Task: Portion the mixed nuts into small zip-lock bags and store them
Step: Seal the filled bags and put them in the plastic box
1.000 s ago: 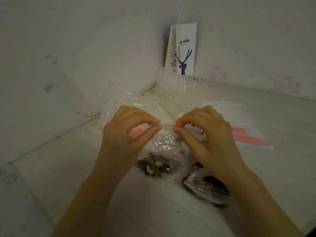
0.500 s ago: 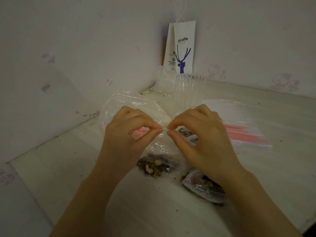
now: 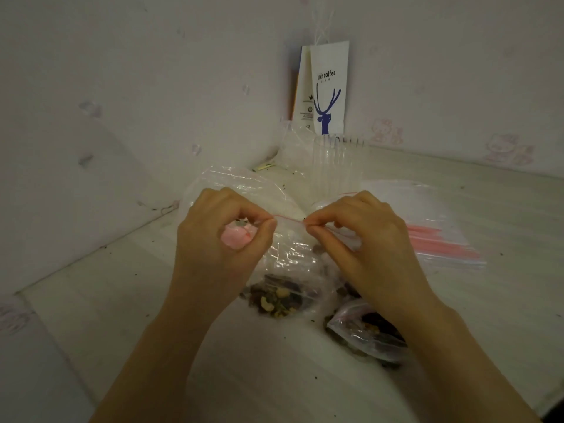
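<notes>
Above the pale table (image 3: 122, 300), right in front of me, my left hand (image 3: 219, 239) and right hand (image 3: 363, 242) each pinch the top edge of a small zip-lock bag (image 3: 293, 254). Thumb presses against forefinger, one hand at either end of its thin red zip line. The bag hangs between my hands, clear and crinkled, catching glints. The mixed nuts (image 3: 276, 300) sit bunched at its bottom, pale and dark pieces, down at the tabletop. Something pink shows inside my curled left fingers; what it is, I cannot tell. Just under my right wrist lies a second filled bag (image 3: 363, 331). Off to the right is a flat stack of empty bags (image 3: 433, 236) with pink strips. Behind them are a big clear bag (image 3: 241, 187), clear cups (image 3: 335, 169) and a white coffee pouch (image 3: 329, 87) in the corner.
</notes>
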